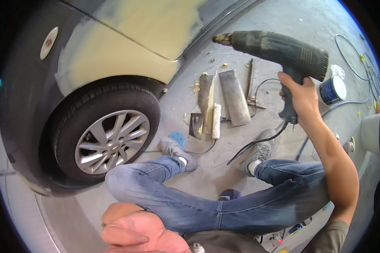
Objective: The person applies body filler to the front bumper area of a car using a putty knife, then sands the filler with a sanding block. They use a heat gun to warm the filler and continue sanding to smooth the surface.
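Note:
My right hand (pixel 299 95) is wrapped round the handle of a dark, worn heat gun (pixel 266 46), raised above the floor. Its nozzle points left, toward the car body (pixel 29 92), and is apart from it. Beige filler (pixel 122 46) covers a wide patch of the dark panel above the wheel (pixel 112 141), with greyish edges. From the handle a black cord hangs down. Low at the left, beside my knee, my left hand (pixel 141 227) has its fingers loosely curled in, palm partly showing, and no object appears in it.
On the floor ahead lie flat metal plates (pixel 235 97), a white-handled tool (pixel 216 121), a rusty metal bar (pixel 250 82) and filler crumbs. A blue sanding disc (pixel 177 138) is by my left shoe. At right are an open tin (pixel 334 89), a looped hose (pixel 353 72) and a white bucket (pixel 370 133).

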